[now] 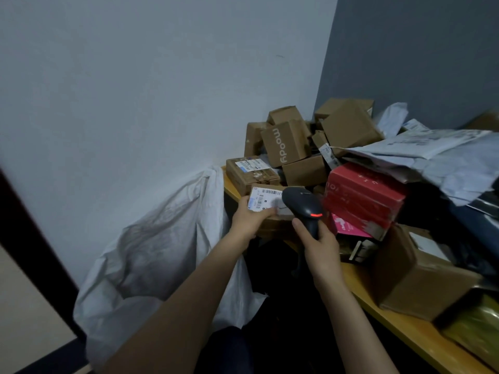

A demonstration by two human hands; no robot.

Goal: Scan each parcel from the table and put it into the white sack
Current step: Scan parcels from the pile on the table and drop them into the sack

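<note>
Parcel [274, 225], scanner [302, 203] in curled hands [249, 221] [322, 245]

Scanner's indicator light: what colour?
Orange-red light on the black scanner; shows best in head view.

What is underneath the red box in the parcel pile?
A pink parcel sticks out from under the red box, lying on the wooden table. The box covers most of it, so its full extent and anything else beneath cannot be seen.
</note>
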